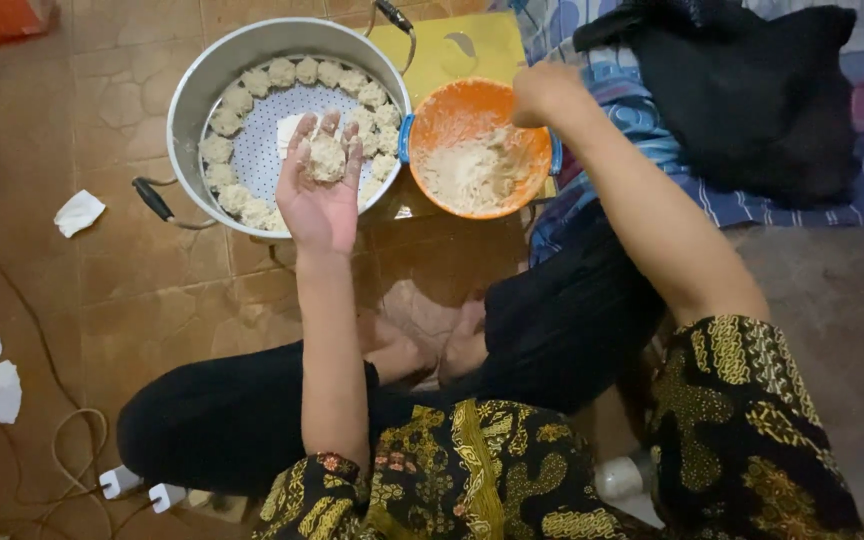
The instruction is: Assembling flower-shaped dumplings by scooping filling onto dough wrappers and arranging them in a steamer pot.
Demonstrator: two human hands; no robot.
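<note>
Left hand [320, 190] lies open, palm up, cradling a dumpling [327, 158] above the steamer pot [192, 90]. Outer ring filled, centre bare. Right hand [544, 92] curls over the orange bowl [452, 110]; its grip is unclear. Filling [472, 172] remains.

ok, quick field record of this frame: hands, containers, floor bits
left hand: open, palm up, dumpling resting on it, over the pot
right hand: at the orange bowl rim; grip unclear
pot: metal, ring of dumplings on a perforated tray
orange bowl: pale filling inside
floor: tissues, cable
</note>
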